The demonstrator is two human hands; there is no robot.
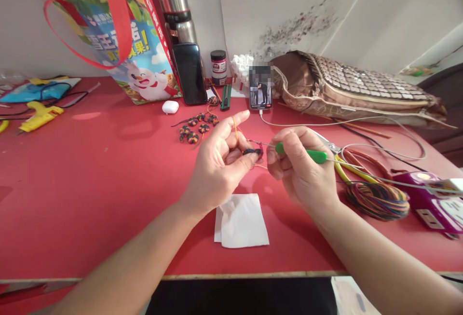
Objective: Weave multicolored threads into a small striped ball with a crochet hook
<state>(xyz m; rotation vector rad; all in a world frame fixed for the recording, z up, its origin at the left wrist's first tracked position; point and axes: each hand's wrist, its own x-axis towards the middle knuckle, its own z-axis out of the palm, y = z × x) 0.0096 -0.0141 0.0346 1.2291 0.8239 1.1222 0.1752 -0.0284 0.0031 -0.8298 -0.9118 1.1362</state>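
My left hand pinches a small dark multicoloured piece of crochet between thumb and fingers. An orange strand of yarn loops over its raised index finger. In my right hand is a crochet hook with a green handle, its thin metal shaft pointing left to the crochet piece. The tip lies by a reddish-purple part of the work; whether it passes through a loop I cannot tell. Beyond my left hand lie several small crocheted pieces. A ball of variegated yarn rests right of my right hand.
A folded white tissue lies in front of my hands. Scissors, a white cable and a purple power strip are at the right. Behind stand phones, a jar and a shopping bag. A yellow glue gun lies left.
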